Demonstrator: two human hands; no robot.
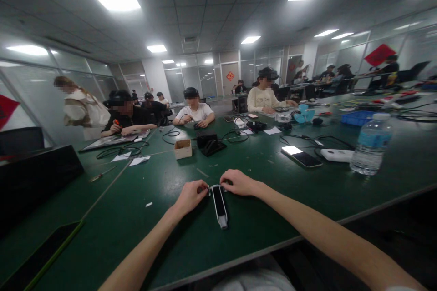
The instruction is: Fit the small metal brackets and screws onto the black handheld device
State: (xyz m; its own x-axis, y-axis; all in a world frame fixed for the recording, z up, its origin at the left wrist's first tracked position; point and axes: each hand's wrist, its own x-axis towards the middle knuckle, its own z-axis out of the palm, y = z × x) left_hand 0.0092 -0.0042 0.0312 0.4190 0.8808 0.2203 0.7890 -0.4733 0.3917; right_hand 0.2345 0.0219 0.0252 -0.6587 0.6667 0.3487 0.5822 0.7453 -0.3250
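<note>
A long, narrow object with a black middle, pale edges and a grey near end lies on the green table before me; its exact kind does not show. My left hand rests at the left of its far end, fingertips pinched together by a small pale bit. On the other side, my right hand is also closed in a pinch, its fingertips close to the far right corner. Whatever is between the fingers of either hand is too small and too hidden to name.
Beyond my hands stand a small cardboard box and a black stand-like device. To the right are a phone, a water bottle and a blue tray. A dark green-edged panel lies at left. Co-workers sit across the table.
</note>
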